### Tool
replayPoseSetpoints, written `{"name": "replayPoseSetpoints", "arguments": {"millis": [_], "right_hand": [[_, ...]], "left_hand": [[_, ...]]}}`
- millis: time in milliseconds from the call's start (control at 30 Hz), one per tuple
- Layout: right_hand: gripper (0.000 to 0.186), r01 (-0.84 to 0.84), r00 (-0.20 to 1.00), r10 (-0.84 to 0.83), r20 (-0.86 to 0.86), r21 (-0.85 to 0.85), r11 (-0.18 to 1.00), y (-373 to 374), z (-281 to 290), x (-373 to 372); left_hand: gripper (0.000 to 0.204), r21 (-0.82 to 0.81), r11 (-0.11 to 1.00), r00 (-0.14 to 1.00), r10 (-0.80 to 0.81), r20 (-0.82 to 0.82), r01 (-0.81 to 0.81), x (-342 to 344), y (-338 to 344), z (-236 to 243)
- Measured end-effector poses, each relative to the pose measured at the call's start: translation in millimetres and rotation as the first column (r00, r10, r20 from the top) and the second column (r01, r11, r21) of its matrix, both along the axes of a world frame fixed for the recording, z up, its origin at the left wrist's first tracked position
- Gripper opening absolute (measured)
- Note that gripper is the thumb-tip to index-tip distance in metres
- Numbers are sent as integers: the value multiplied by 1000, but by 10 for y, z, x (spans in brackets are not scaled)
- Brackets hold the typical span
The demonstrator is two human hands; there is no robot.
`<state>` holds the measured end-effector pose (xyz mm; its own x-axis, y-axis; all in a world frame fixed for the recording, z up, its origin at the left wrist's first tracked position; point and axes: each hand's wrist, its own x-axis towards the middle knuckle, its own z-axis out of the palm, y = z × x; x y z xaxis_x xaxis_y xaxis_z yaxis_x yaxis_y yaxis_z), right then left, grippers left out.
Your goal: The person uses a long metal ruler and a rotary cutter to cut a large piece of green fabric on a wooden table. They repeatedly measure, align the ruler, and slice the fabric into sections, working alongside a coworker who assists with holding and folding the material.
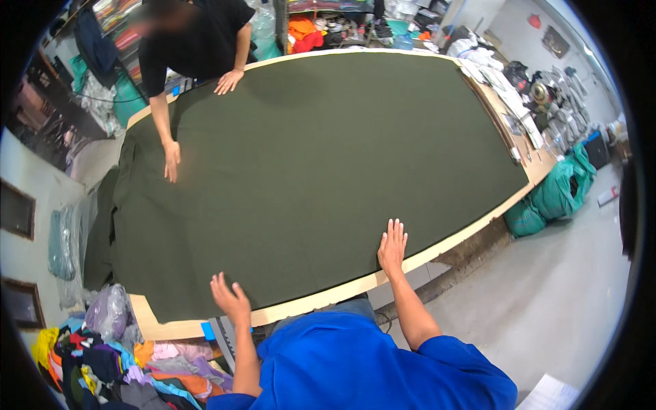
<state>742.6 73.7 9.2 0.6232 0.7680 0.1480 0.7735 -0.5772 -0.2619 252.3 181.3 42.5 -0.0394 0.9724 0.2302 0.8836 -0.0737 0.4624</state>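
A wide sheet of dark olive-green fabric (307,157) covers most of a long pale wooden table (328,298). My left hand (231,299) is over the near edge of the fabric, toward the left, fingers spread and holding nothing. Farther right, my right hand (392,247) lies flat on the cloth near the same edge, its fingers stretched out. Across the table a co-worker in a black shirt (191,44) leans over the fabric, one hand (172,161) and the other hand (229,81) on it. Soft wrinkles show at the left end, where the cloth hangs off the table.
Colourful fabric scraps (130,369) are heaped on the floor at the lower left. Green sacks (564,183) stand by the right end. Long strips and tools (512,123) lie along the table's right end. A blue clamp-like piece (208,331) sits at the near left edge.
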Motion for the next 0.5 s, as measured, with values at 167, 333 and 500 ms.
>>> {"name": "replayPoseSetpoints", "arguments": {"millis": [167, 333, 500], "right_hand": [[45, 77, 996, -72, -51, 98, 992, -9, 56, -196], [33, 138, 987, -119, -111, 177, 975, 85, 177, -187], [27, 162, 986, -152, -70, 166, 973, 204, 223, -127]], "left_hand": [[52, -55, 988, 990, 140, -24, -141, -810, -14, -50], [50, -87, 990, 994, 109, -3, -109, -1076, -74, -136], [50, -74, 987, 990, 139, -12, -140, -1121, -99, -191]]}}
